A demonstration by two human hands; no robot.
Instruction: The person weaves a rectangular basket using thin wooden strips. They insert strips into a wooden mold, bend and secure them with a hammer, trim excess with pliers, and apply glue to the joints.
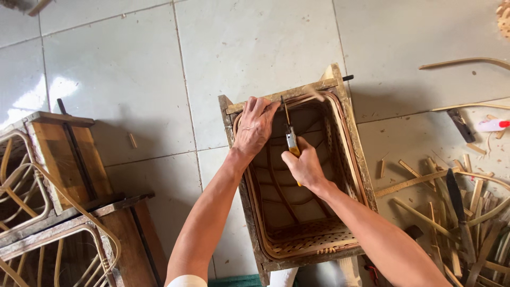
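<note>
Head view | wooden mould (pixel 350 138) holds rattan basket (pixel 319 242) | right hand (pixel 304 166) grips screwdriver (pixel 290 135)

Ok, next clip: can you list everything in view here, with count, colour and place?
wooden mould frame: one, weathered brown, centre floor
woven basket: one, tan, inside the frame
screwdriver: one, yellow handle, in the right hand at the basket rim
other frames with cane loops: two, brown, far left
cane offcuts: many, tan, right floor
knife: one, dark, among the offcuts
small tube: one, white with red cap, right edge
floor tiles: pale grey
left hand: on the frame's top edge
right hand: gripping the screwdriver
</note>
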